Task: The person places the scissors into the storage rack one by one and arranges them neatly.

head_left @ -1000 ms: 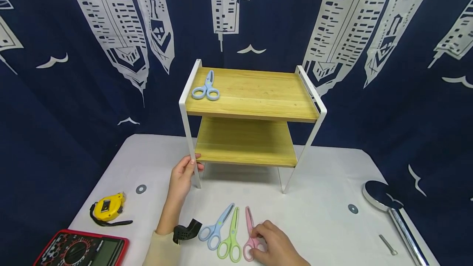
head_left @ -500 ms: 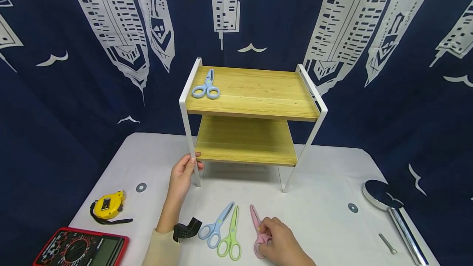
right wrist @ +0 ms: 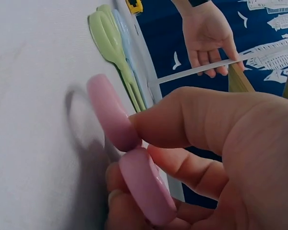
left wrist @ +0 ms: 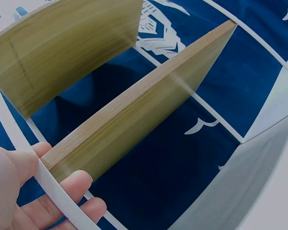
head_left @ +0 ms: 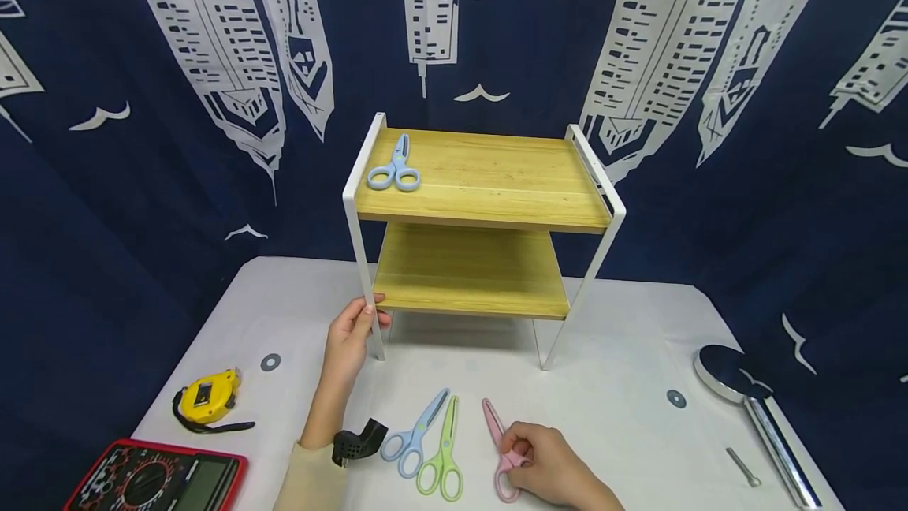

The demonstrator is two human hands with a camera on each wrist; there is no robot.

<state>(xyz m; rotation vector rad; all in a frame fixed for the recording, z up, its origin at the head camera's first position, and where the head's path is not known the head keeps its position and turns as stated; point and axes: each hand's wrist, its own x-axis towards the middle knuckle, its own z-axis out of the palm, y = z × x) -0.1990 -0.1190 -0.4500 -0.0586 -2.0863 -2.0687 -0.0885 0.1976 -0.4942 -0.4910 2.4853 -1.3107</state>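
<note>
A two-tier shelf with wooden boards and white metal sides stands at the back of the table. My left hand grips its front left leg beside the lower board, thumb on one side and fingers on the other. Pink scissors are pinched by the handles in my right hand; in the right wrist view their pink loops show between thumb and fingers, with a shadow on the cloth. Green scissors and blue scissors lie to their left. Other light blue scissors rest on the top board.
At left are a yellow tape measure, a red multimeter and a washer. A second washer, a bolt and a silver-handled tool with a dark round head lie at right. A navy patterned curtain hangs behind.
My right hand has moved to the right with the pink scissors, away from the green pair. The left hand has stayed on the shelf leg.
</note>
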